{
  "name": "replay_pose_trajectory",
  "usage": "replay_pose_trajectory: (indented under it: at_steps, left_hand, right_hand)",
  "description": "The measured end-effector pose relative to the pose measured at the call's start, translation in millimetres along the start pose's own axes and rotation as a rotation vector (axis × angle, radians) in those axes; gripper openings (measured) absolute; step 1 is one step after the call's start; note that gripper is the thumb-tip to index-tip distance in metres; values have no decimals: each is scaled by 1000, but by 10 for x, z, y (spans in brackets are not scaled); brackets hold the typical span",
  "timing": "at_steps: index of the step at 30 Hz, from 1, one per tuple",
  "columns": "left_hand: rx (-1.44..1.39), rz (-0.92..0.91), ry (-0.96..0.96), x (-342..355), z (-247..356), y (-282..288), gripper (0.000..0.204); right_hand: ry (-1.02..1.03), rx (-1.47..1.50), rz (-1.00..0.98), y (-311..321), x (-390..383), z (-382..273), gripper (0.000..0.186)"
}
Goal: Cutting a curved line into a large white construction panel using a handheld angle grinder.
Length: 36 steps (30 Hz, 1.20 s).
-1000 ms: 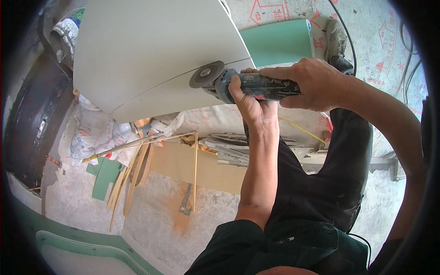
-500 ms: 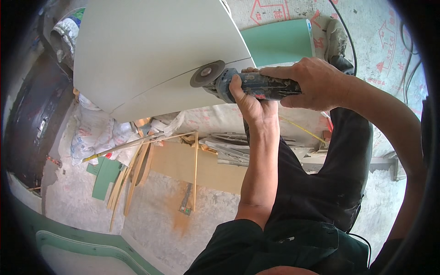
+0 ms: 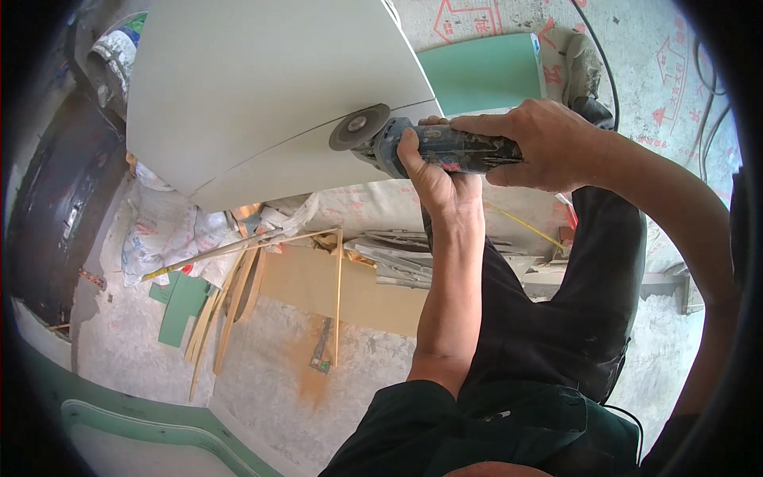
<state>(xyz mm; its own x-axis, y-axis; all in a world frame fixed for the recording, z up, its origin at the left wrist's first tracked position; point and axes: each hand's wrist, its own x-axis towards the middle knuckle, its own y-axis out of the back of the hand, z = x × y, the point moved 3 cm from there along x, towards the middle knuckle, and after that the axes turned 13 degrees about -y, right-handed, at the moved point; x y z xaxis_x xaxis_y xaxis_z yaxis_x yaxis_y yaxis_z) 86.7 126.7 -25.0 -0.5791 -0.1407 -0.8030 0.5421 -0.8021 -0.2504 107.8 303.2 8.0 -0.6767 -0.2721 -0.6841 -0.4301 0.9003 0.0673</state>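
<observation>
My left hand [image 3: 437,179] is wrapped round the front of a blue-grey angle grinder [image 3: 457,151], its thumb up against the gear head. The right hand [image 3: 548,147] grips the worn, dusty rear end of the body. At the grinder's left tip is a round grey cutting disc [image 3: 359,127], lying over a dark line [image 3: 290,139] that curves across a large pale board [image 3: 278,71]. The line runs from the board's right edge to its lower left corner. Whether the disc's rim touches the board or spins, I cannot tell.
A green board [image 3: 481,75] lies beyond the pale one. A black cable [image 3: 600,48] passes by my shoe [image 3: 582,67]. Below the board are white sacks [image 3: 159,242], wooden strips [image 3: 230,318], grey offcuts [image 3: 405,262] and a brown sheet [image 3: 310,282]. A yellow tape measure [image 3: 528,226] lies near my leg.
</observation>
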Motion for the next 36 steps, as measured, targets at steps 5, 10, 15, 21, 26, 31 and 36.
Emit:
replay_pose_trajectory:
  at_steps: [5, 10, 15, 21, 26, 31, 36]
  left_hand:
    - [11, 5, -15, -3, -1, -7, 34]
    - [16, 7, -22, -7, 14, -15, 34]
    - [-39, 39, -4, 16, -13, 32, 34]
    - [-18, 23, -15, -87, -3, 41, 34]
    - [-44, 23, -64, -307, 132, 47, 33]
    - [-153, 25, -59, -495, 148, 101, 32]
    - [-284, 24, -109, -789, 242, 81, 40]
  right_hand:
    - [-22, 14, -19, 16, 4, -19, 70]
    - [-13, 8, -13, 30, 1, -34, 69]
    - [55, -2, 64, -18, -6, 28, 70]
    - [19, -22, -9, 7, -75, -15, 71]
    - [-74, -76, -125, -11, -177, -167, 72]
    - [-72, -173, -184, 31, -333, -308, 65]
    - [-47, -305, -247, 35, -465, -558, 68]
